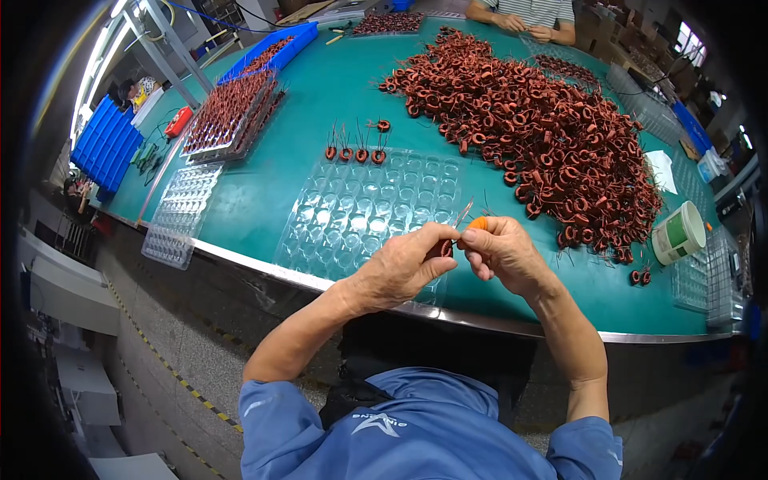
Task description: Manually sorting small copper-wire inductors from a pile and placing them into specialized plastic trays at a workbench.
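Note:
My left hand [406, 264] is closed on a red-brown wire-wound ring coil [446, 247], mostly hidden by the fingers. Thin wire leads rise beside it. My right hand [506, 252] meets the left fingertips with thumb and index finger pinched at the leads; an orange cover [478, 223] shows at its fingertip. Beneath both hands lies a clear plastic tray [336, 216] with round pockets. Several coils [362, 154] stand along the tray's far edge, leads up, and a loose one [383, 126] lies just beyond.
A big heap of coils [544, 136] covers the right side of the green table [240, 216]. Filled trays [232, 116], an empty-pocketed tray [180, 208] and a blue bin [276, 52] are at left. A white tub [678, 233] stands right. Across sits another person [528, 16].

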Motion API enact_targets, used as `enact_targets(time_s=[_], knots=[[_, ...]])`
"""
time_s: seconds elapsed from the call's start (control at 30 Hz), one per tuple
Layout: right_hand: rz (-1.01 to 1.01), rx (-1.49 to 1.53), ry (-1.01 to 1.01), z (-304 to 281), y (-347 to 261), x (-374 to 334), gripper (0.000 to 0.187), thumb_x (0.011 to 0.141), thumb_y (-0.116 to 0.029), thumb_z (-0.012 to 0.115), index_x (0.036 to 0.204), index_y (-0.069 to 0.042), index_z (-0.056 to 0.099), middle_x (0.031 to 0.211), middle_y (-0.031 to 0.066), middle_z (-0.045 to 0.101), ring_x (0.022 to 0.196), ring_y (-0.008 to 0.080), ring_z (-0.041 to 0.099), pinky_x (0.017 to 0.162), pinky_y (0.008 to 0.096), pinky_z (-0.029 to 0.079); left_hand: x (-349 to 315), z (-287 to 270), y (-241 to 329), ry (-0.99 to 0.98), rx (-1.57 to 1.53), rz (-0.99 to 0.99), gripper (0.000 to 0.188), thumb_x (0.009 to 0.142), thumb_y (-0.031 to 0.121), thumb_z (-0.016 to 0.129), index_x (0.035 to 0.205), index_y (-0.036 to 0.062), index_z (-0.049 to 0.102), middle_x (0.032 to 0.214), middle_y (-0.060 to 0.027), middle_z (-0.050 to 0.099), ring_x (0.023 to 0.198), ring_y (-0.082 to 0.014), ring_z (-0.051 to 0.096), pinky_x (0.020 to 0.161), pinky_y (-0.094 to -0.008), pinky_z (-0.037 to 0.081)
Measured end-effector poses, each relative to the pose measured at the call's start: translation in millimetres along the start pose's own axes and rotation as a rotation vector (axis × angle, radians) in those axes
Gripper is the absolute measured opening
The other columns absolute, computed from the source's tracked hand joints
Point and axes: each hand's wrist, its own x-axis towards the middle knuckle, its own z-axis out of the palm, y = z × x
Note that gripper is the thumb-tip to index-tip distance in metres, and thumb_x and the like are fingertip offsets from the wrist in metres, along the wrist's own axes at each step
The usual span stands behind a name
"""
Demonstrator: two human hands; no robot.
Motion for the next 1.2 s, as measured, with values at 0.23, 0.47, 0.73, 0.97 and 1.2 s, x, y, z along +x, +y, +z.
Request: enact_targets(time_s=[0.23, 0.47, 0.73, 0.97, 1.2], knots=[[-0.185, -0.422, 0.179, 16.9, 3.8, -3.3, 0.021, 0.088, -0.02, 0.067, 0.082, -0.001, 0.063, 0.061, 0.0037, 0.06, 0.049, 0.0085, 0.054, 0.043, 0.0221, 0.04, -0.6, 8.3, -6.6, 0.075, 0.223, 0.03, 0.036, 0.084, 0.019, 0.071, 0.108, 0.0011, 0.05, 0.082, -0.0101, 0.061, 0.074, -0.0229, 0.063, 0.066, -0.0323, 0.051], [-0.475, -0.512, 0.297, 24.1, 4.4, -13.9, 0.022, 0.088, -0.018, 0.067, 0.079, 0.002, 0.063, 0.056, 0.0025, 0.058, 0.048, 0.0068, 0.051, 0.042, 0.0233, 0.038, -1.2, 20.8, -17.0, 0.174, -0.417, -0.028, 0.036, 0.089, 0.019, 0.066, 0.111, 0.0, 0.045, 0.085, -0.0086, 0.06, 0.071, -0.0171, 0.063, 0.066, -0.0289, 0.051], [-0.342, -0.315, 0.183, 10.1, 3.5, -5.4, 0.026, 0.085, -0.022, 0.072, 0.089, 0.002, 0.063, 0.064, 0.0028, 0.059, 0.051, 0.0072, 0.052, 0.044, 0.0209, 0.04, 0.5, 25.9, -18.7, 0.082, -0.786, 0.059, 0.024, 0.098, 0.013, 0.047, 0.118, 0.0023, 0.038, 0.09, -0.0094, 0.052, 0.074, -0.0134, 0.056, 0.066, -0.0263, 0.049], [-0.398, -0.111, 0.031, 18.9, 12.5, -0.5, 0.033, 0.082, -0.015, 0.074, 0.109, 0.0, 0.061, 0.081, 0.0025, 0.061, 0.063, 0.0088, 0.056, 0.054, 0.0215, 0.045, -5.2, 30.0, -19.1, 0.113, -0.867, -0.038, 0.016, 0.098, 0.012, 0.047, 0.11, 0.0039, 0.04, 0.083, -0.0069, 0.05, 0.064, -0.0134, 0.05, 0.059, -0.0272, 0.047], [-0.454, -0.143, 0.069, 13.1, 21.5, 2.9, 0.029, 0.095, -0.026, 0.058, 0.104, 0.002, 0.062, 0.078, 0.0045, 0.06, 0.056, 0.0098, 0.054, 0.052, 0.0227, 0.046, -6.8, 53.9, -10.3, 0.292, -0.988, -0.103, 0.013, 0.098, 0.014, 0.048, 0.105, 0.007, 0.04, 0.075, -0.0051, 0.047, 0.059, -0.0133, 0.048, 0.052, -0.0274, 0.045]])
